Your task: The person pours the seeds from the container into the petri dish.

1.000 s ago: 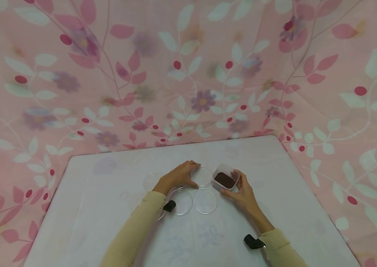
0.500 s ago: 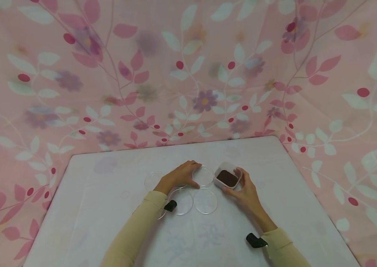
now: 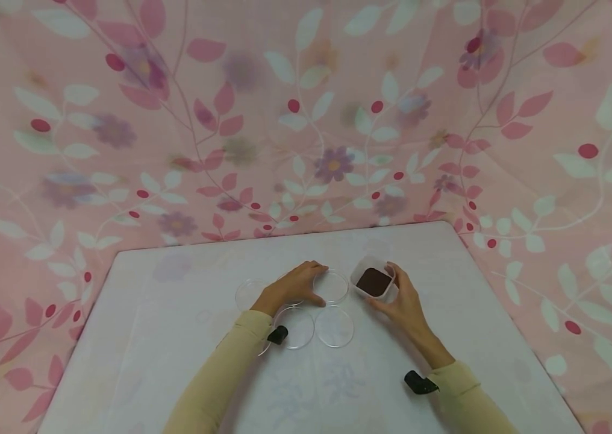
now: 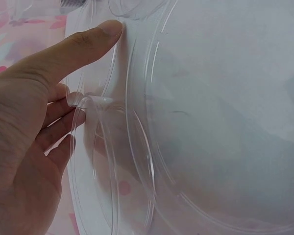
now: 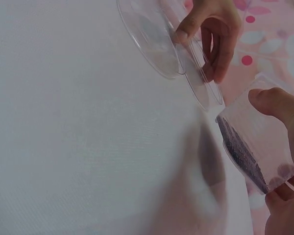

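Observation:
My left hand (image 3: 294, 286) spans a clear petri dish (image 3: 333, 284) in the back row, thumb at its near rim and fingertips at its far rim. That dish holds nothing visible. In the right wrist view the thumb of this left hand (image 5: 218, 29) presses where two rims meet. My right hand (image 3: 408, 307) grips a square translucent plastic tub (image 3: 357, 272), thumb on one side and fingers round the other. Dark brown, soil-like grains (image 3: 374, 282) cover its bottom. The tub is raised off the table, just right of the dish, its shadow falling below it.
More clear petri dishes stand close together: one at front right (image 3: 335, 327), one at front middle (image 3: 294, 328), one at back left (image 3: 247, 295). Others lie partly behind the left arm. A floral pink cloth (image 3: 306, 120) hangs behind the white table (image 3: 165, 301).
My right hand has moved the tub slightly away and to the right, apart from the dish. The left hand has stayed at the same dish.

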A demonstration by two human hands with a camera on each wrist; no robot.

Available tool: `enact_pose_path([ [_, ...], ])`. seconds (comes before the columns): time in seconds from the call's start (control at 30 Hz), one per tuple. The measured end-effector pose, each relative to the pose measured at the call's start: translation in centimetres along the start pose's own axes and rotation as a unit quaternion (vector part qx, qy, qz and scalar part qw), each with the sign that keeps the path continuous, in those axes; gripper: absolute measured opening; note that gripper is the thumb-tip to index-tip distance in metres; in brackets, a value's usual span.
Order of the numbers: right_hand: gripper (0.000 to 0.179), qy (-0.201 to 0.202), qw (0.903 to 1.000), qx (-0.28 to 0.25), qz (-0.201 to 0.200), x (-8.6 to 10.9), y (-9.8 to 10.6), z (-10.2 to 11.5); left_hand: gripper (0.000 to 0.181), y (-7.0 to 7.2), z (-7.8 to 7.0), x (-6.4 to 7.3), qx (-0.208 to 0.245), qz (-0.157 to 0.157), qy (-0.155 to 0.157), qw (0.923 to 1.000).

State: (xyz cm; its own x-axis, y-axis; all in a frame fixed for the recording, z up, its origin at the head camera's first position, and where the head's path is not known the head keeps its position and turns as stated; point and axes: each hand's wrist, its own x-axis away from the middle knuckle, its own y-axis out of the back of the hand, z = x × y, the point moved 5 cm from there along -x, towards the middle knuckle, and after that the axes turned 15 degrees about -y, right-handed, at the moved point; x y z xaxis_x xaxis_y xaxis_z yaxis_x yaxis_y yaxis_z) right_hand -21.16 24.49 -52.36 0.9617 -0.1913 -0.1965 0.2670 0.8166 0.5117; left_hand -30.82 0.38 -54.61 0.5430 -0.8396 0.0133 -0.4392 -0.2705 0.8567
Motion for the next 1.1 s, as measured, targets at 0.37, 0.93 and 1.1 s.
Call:
enact_pose_path([
  [0.37, 0.105, 0.072, 0.9917, 0.105, -0.018, -1.3, 0.4, 1.9, 0.090, 0.1, 0.1, -0.2, 0.005, 0.002, 0.001, 1.0000],
  [0.93, 0.109, 0.152, 0.9650, 0.213, -0.015, -1.6, -0.6, 3.7, 0.090, -0.1, 0.1, -0.1, 0.006, 0.007, 0.010, 0.9999],
  [1.1, 0.107, 0.171, 0.9605, 0.220, -0.011, -1.6, -1.0, 3.9, 0.090, -0.1, 0.0, 0.0, 0.014, 0.007, 0.015, 0.9998],
])
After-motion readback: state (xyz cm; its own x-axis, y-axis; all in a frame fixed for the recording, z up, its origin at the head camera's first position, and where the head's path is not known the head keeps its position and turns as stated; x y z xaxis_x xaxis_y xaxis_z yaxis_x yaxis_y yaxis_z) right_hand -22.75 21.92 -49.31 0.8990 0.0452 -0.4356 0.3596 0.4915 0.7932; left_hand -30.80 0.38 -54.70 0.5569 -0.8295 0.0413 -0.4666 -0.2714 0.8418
